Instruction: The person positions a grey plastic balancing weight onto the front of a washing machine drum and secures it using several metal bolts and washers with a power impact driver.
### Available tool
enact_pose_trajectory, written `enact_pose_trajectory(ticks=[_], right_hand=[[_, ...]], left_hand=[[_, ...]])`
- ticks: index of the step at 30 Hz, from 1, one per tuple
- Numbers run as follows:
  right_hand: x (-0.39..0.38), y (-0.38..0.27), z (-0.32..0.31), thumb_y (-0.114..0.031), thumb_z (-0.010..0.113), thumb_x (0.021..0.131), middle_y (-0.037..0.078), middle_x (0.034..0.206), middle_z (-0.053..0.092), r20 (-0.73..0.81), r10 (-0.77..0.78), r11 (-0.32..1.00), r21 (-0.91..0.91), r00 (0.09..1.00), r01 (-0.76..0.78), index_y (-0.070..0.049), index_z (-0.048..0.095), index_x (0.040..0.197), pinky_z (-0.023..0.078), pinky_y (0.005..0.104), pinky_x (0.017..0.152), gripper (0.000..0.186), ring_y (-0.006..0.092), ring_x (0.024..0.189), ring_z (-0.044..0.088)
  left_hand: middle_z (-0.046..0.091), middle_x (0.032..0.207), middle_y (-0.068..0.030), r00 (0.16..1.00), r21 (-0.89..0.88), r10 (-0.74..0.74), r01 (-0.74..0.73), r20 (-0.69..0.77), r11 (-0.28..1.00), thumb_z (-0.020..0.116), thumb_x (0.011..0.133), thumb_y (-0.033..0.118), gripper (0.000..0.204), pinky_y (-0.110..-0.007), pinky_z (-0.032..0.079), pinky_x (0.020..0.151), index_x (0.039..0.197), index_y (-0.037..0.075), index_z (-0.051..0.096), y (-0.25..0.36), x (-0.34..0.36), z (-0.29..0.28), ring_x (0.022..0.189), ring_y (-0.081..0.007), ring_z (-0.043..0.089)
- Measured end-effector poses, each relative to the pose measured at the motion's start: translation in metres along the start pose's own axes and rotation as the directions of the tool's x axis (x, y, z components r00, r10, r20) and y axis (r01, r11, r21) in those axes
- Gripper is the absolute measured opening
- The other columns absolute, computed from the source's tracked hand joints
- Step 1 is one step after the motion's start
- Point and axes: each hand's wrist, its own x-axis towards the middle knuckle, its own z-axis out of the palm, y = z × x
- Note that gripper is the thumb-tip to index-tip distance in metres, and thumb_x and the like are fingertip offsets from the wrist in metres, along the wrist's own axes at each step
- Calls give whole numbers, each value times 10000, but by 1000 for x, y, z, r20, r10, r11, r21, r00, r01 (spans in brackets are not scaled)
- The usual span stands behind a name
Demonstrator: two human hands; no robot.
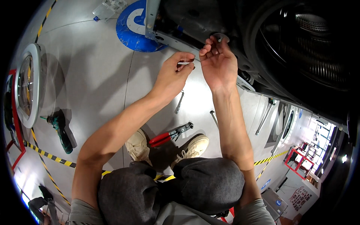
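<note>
A person crouches on a grey workshop floor [93, 75] before an opened washing machine [262, 48], both bare hands raised to its lower front edge. The left hand [173, 75] has thumb and forefinger pinched shut on a small pale rod, perhaps a screw [183, 63], held level just beside the other hand. The right hand [217, 62] reaches up to the machine's metal frame [176, 39], its fingertips closed around a small round washer-like disc [220, 36] against the frame's underside; the remaining fingers curl loosely.

Inside the machine, at the upper right, the perforated steel drum [318, 45] sits in its dark housing; what, if anything, lies in it cannot be made out.

On the floor between the arms lie red-handled pliers [170, 134], just ahead of the person's pale shoes [193, 147]. A slim metal wrench [179, 102] rests under the left wrist, and a short rod [213, 118] lies beside the right forearm. Another long tool [264, 117] lies along the machine's base to the right. Well apart at the floor's left edge, a green cordless drill [62, 131] lies near a round washer door [28, 84] propped against a red frame. A blue circular floor marking [129, 33] shows at the top, beside the machine's near corner. Yellow-and-black hazard tape [52, 157] crosses the floor at lower left.
</note>
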Motion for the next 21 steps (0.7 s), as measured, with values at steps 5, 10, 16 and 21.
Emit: enact_pose_trajectory(ticks=[5,10,16,21], right_hand=[[3,3,-1,-316,433,1000,98,841,586,-53,-61,988,-146,997,53,9,549,964,453,301,707,347,162,730,527],[-2,4,11,-350,382,1012,118,855,601,40,-39,989,-142,998,45,14,542,968,455,296,688,399,163,713,530],[-3,3,9,-312,437,1000,101,808,597,-68,-98,963,-257,993,77,8,561,943,456,299,672,349,158,682,531],[0,5,3,-318,453,994,92,797,590,-2,-79,983,-164,997,77,6,568,951,447,295,668,347,154,685,529]], left_hand=[[586,1113,-92,1000,-8,-20,20,13,1000,511,928,53,234,-297,468,853,1146,-29,538,2,1,2,983,-165,595],[587,1131,-103,1000,-5,-15,15,22,1000,499,922,48,250,-312,470,855,1156,-31,542,0,1,1,980,-178,601],[590,1145,-109,999,-33,-31,32,26,999,509,924,51,255,-306,473,852,1164,-26,544,5,0,3,977,-181,603],[592,1132,-106,998,-27,-53,54,28,998,516,931,62,246,-304,475,850,1158,-27,545,5,-3,2,970,-180,606]])
